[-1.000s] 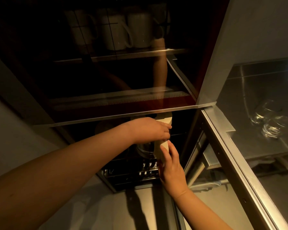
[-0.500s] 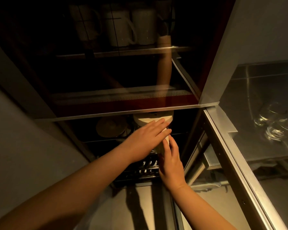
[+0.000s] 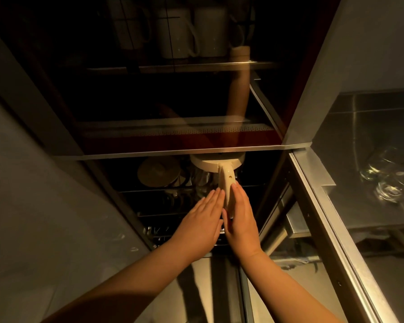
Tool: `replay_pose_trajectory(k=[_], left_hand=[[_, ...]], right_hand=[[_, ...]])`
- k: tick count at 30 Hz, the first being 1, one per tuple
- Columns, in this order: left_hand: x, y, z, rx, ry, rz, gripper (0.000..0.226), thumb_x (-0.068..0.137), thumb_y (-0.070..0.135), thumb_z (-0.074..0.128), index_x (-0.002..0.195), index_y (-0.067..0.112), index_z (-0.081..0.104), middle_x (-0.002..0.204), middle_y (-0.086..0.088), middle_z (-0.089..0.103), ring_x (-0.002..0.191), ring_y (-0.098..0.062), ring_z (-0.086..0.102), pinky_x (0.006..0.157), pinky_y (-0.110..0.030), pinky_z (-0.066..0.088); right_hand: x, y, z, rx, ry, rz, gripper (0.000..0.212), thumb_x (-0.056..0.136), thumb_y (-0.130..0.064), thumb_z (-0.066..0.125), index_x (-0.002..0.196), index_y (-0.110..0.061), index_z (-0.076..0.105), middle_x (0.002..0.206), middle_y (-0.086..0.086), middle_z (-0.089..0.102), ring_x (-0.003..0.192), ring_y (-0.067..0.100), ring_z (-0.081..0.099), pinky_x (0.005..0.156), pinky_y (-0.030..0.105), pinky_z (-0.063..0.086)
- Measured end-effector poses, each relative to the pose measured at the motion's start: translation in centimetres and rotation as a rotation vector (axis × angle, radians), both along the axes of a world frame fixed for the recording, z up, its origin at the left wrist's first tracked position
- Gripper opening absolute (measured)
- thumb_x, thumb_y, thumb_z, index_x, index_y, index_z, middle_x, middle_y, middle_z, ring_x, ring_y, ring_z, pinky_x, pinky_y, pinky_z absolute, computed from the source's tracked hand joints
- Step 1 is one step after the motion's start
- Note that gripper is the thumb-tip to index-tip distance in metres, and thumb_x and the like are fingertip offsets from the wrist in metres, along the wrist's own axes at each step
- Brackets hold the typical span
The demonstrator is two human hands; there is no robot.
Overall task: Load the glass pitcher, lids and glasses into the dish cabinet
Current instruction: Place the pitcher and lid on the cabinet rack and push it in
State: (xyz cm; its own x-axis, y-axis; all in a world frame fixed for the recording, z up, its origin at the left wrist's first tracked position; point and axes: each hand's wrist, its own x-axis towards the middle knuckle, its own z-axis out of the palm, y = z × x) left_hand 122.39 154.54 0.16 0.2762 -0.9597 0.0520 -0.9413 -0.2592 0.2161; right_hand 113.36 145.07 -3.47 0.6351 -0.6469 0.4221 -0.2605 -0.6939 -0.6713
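I see the glass pitcher [image 3: 216, 170] standing on the dish cabinet's wire rack [image 3: 163, 190], cream lid on, my left hand [image 3: 202, 223] and right hand [image 3: 239, 220] flat-fingered, released, flanking its cream handle [image 3: 228, 185], round lid [image 3: 158, 171] beside, glasses [image 3: 383, 177] on the steel counter [image 3: 371, 127] well apart.

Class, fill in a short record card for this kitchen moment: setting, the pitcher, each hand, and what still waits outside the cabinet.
setting: open dish cabinet, dim warm light
pitcher: glass pitcher with cream lid and handle, standing on the lower rack
left hand: left hand, fingers straight, beside the handle
right hand: right hand, fingers straight, against the handle
waiting: glasses on the steel counter at right
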Motion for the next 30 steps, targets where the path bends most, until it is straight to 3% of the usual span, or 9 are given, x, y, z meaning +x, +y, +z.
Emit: replay_pose_trajectory(k=[5, 12, 14, 16, 19, 22, 26, 30], left_hand=[[-0.1, -0.7, 0.2, 0.027, 0.072, -0.001, 0.06, 0.103, 0.034, 0.021, 0.145, 0.015, -0.017, 0.159, -0.004, -0.004, 0.141, -0.005, -0.007, 0.109, -0.021, -0.011], [0.0, -1.9, 0.7, 0.04, 0.233, -0.017, 0.063, 0.101, 0.03, 0.024, 0.146, 0.016, -0.018, 0.159, -0.004, 0.0, 0.144, -0.008, 0.002, 0.106, -0.017, -0.007], [0.2, -2.2, 0.7, 0.033, 0.283, -0.004, 0.065, 0.1, 0.03, 0.026, 0.147, 0.018, -0.017, 0.159, -0.003, 0.002, 0.144, -0.011, 0.007, 0.113, -0.021, 0.005], [0.5, -2.4, 0.9, 0.01, 0.371, 0.006, 0.068, 0.099, 0.03, 0.03, 0.147, 0.023, -0.018, 0.159, 0.003, 0.003, 0.141, -0.012, 0.021, 0.113, -0.027, 0.026], [0.9, -2.6, 1.4, -0.037, 0.524, 0.036, 0.073, 0.098, 0.03, 0.037, 0.147, 0.032, -0.017, 0.151, 0.016, 0.015, 0.113, -0.008, 0.05, 0.09, -0.028, 0.051], [1.1, -2.8, 1.2, -0.037, 0.571, 0.051, 0.077, 0.096, 0.029, 0.041, 0.146, 0.035, -0.017, 0.146, 0.021, 0.017, 0.098, -0.003, 0.053, 0.074, -0.023, 0.053], [1.3, -2.8, 0.8, -0.022, 0.586, 0.052, 0.079, 0.094, 0.03, 0.044, 0.147, 0.036, -0.014, 0.15, 0.024, 0.012, 0.08, 0.003, 0.051, 0.061, -0.012, 0.041], [0.9, -2.9, 0.6, -0.021, 0.526, 0.051, 0.08, 0.095, 0.031, 0.044, 0.146, 0.034, -0.018, 0.149, 0.024, 0.012, 0.073, 0.0, 0.053, 0.055, -0.013, 0.041]], right_hand=[[0.0, -0.8, 0.1, 0.001, 0.039, 0.063, 0.081, 0.086, -0.01, 0.065, 0.145, -0.023, 0.011, 0.151, -0.004, 0.016, 0.139, 0.008, 0.018, 0.109, 0.014, 0.013], [-0.1, -1.9, 0.0, -0.008, 0.125, 0.089, 0.098, 0.081, -0.012, 0.07, 0.148, -0.026, -0.001, 0.154, -0.006, 0.006, 0.14, 0.002, 0.006, 0.11, 0.013, 0.007], [0.1, -2.1, 0.2, -0.005, 0.136, 0.101, 0.098, 0.083, -0.014, 0.068, 0.148, -0.027, -0.004, 0.155, -0.007, 0.002, 0.14, -0.003, 0.002, 0.109, 0.008, 0.005], [0.5, -2.2, 0.4, -0.002, 0.144, 0.11, 0.098, 0.085, -0.016, 0.066, 0.148, -0.029, -0.008, 0.155, -0.009, -0.002, 0.138, -0.008, -0.003, 0.107, 0.004, 0.004], [0.9, -2.2, 0.6, 0.012, 0.143, 0.108, 0.096, 0.089, -0.016, 0.062, 0.147, -0.033, -0.013, 0.155, -0.013, -0.007, 0.136, -0.012, -0.005, 0.105, 0.002, 0.005], [1.2, -2.2, 0.5, 0.006, 0.126, 0.114, 0.093, 0.091, -0.016, 0.059, 0.147, -0.032, -0.014, 0.156, -0.01, -0.006, 0.14, -0.004, -0.001, 0.108, 0.009, 0.008], [0.8, -2.4, -0.2, -0.023, 0.135, 0.129, 0.096, 0.089, -0.014, 0.061, 0.147, -0.033, -0.013, 0.157, -0.006, -0.001, 0.14, 0.006, 0.012, 0.108, 0.021, 0.025], [0.1, -2.3, -0.8, 0.032, 0.093, 0.112, 0.094, 0.087, -0.012, 0.062, 0.146, -0.042, -0.006, 0.151, -0.005, 0.023, 0.124, 0.015, 0.046, 0.098, 0.028, 0.044]])
